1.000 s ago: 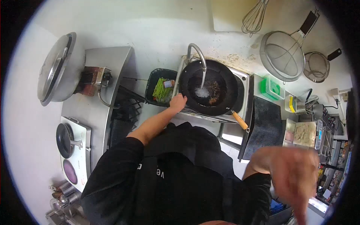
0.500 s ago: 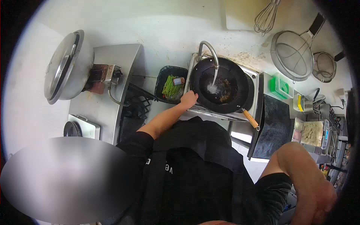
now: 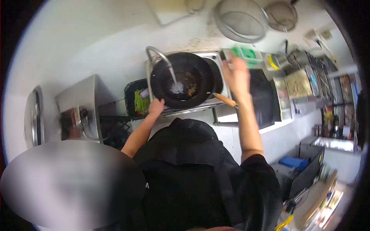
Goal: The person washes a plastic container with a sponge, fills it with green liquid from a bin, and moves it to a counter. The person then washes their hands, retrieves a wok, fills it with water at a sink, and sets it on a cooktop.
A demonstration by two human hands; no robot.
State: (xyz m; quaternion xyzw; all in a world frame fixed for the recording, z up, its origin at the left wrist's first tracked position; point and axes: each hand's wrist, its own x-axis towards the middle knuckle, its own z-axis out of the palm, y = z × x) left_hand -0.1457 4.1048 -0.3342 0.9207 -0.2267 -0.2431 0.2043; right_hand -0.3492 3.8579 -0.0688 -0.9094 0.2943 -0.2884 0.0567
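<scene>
A dark wok with a wooden handle sits over the steel sink. Water runs from the curved tap into the wok, where brown residue shows on the bottom. My left hand is closed on the wok's near-left rim. Blurred by motion, my right hand reaches out just before a green-and-clear plastic container, thumb apart from the fingers. Nothing shows in it; whether it touches the container I cannot tell.
Left of the sink is a black bin with green stalks. A black ridged mat lies at the right, with food trays beyond. Strainers hang on the wall. A steel burner stand is at far left.
My right hand has swung from the lower right up to the green container. The view has turned right. My left hand stays on the wok rim, and the water still runs.
</scene>
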